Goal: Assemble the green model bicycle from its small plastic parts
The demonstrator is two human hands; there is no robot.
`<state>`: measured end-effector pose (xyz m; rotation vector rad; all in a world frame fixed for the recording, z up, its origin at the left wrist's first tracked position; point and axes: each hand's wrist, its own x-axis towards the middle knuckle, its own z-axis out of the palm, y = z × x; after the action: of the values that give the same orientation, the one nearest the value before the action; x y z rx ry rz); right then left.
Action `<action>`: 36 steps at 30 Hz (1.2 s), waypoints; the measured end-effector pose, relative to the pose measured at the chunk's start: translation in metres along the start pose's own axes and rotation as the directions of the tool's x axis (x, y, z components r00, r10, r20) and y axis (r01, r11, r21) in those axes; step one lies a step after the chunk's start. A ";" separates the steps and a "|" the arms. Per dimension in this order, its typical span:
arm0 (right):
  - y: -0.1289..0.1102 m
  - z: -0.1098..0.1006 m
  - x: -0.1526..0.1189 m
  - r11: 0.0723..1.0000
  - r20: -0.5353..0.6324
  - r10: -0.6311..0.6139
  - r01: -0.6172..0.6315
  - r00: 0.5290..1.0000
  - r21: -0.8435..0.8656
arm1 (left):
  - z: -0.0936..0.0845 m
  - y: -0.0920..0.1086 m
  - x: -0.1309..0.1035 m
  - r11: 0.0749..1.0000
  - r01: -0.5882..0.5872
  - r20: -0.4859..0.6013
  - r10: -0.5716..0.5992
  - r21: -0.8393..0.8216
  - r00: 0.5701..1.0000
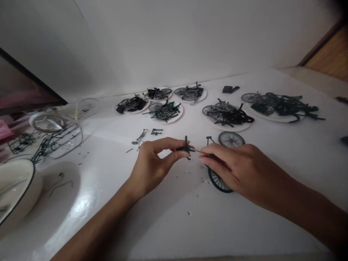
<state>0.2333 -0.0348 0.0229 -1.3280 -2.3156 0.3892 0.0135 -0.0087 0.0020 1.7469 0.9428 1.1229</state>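
Between the thumb and fingers of my left hand [154, 165] is a small dark green plastic part [186, 144], with one bar sticking upward. My right hand [231, 165] is closed around a thin knife-like tool [199, 151]; its narrow metal tip reaches the green part. The tool's handle is mostly hidden in my palm. Beneath and behind my right hand lie a green-rimmed model wheel [219, 181] and a grey spoked wheel [231, 139]. A small green piece [209, 139] shows just beyond my right fingers. Tiny dark scraps dot the white tabletop [163, 224] below.
Several paper plates of model bicycle parts stand along the back, one with black parts [228, 115] and one with green parts [164, 111]. Loose green pieces [157, 131] lie beyond my left hand. At left are a white bowl [29, 177], tape roll [47, 121] and part frames [61, 139].
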 end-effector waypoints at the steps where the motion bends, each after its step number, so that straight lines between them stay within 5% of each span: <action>1: 0.001 0.001 -0.001 1.000 0.008 -0.014 0.014 1.000 -0.013 | 0.000 0.000 0.000 1.000 0.010 -0.002 -0.010 -0.003 1.000; 4: 0.004 0.000 -0.001 0.940 0.174 0.131 -0.178 0.976 0.292 | 0.000 0.003 0.000 0.996 -0.057 0.021 0.056 0.063 0.998; 6: 0.003 -0.003 0.000 0.663 0.411 0.197 -0.430 0.890 0.613 | -0.001 0.007 0.001 0.972 -0.180 0.036 0.177 0.153 0.984; 8: -0.001 -0.007 0.000 0.344 0.576 0.136 -0.584 0.806 0.736 | -0.004 0.010 0.002 0.929 -0.283 0.049 0.280 0.237 0.959; 9: -0.004 -0.008 0.000 0.289 0.598 0.115 -0.603 0.793 0.744 | -0.005 0.011 0.003 0.915 -0.312 0.054 0.309 0.256 0.950; 10: -0.007 -0.009 0.000 0.329 0.577 0.137 -0.587 0.805 0.740 | -0.006 0.011 0.003 0.913 -0.318 0.059 0.314 0.254 0.948; 12: -0.011 -0.008 -0.001 0.606 0.422 0.212 -0.457 0.882 0.650 | -0.008 0.009 0.004 0.942 -0.273 0.067 0.265 0.195 0.962; 15: -0.009 -0.001 -0.003 0.952 0.133 0.140 -0.170 0.981 0.255 | -0.008 0.006 0.004 0.986 -0.132 0.065 0.125 0.104 0.990; 19: 0.001 0.006 -0.005 0.999 0.101 -0.019 0.024 0.995 -0.049 | -0.005 0.003 0.002 0.997 -0.006 0.055 0.001 0.079 0.998; 22: 0.002 0.002 -0.003 0.966 0.204 0.109 -0.152 0.973 0.209 | -0.001 0.002 0.000 0.999 -0.032 0.055 0.030 0.033 0.998; 23: 0.002 -0.001 -0.002 0.882 0.295 0.168 -0.277 0.941 0.381 | 0.000 0.001 0.000 0.997 -0.076 0.048 0.074 0.032 0.996; 25: 0.000 -0.007 -0.001 0.540 0.528 0.165 -0.524 0.833 0.659 | 0.001 0.002 -0.001 0.978 -0.203 0.030 0.202 0.050 0.979; 27: 0.000 -0.010 -0.001 0.234 0.654 0.065 -0.649 0.754 0.724 | 0.002 0.003 -0.002 0.942 -0.325 0.019 0.324 0.084 0.946; 28: -0.001 -0.011 0.000 0.184 0.665 0.052 -0.662 0.745 0.727 | 0.002 0.004 -0.002 0.928 -0.356 0.016 0.357 0.106 0.934; 30: -0.002 -0.009 0.000 0.331 0.603 0.142 -0.612 0.785 0.719 | 0.002 0.004 -0.002 0.930 -0.333 0.023 0.333 0.154 0.943; 32: -0.003 -0.005 0.000 0.650 0.415 0.251 -0.469 0.875 0.598 | 0.001 0.004 -0.001 0.959 -0.209 0.034 0.206 0.189 0.978; 34: -0.003 -0.001 0.000 0.888 0.197 0.228 -0.287 0.954 0.359 | 0.000 0.004 -0.001 0.978 -0.059 0.052 0.050 0.199 0.997; 36: -0.001 0.003 0.000 0.975 0.092 0.128 -0.142 0.988 0.170 | -0.001 0.005 0.000 0.984 0.042 0.071 -0.055 0.171 0.996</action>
<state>0.2310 -0.0359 0.0211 -1.4083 -2.2021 0.6870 0.0130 -0.0100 0.0067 1.8783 1.0546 0.9616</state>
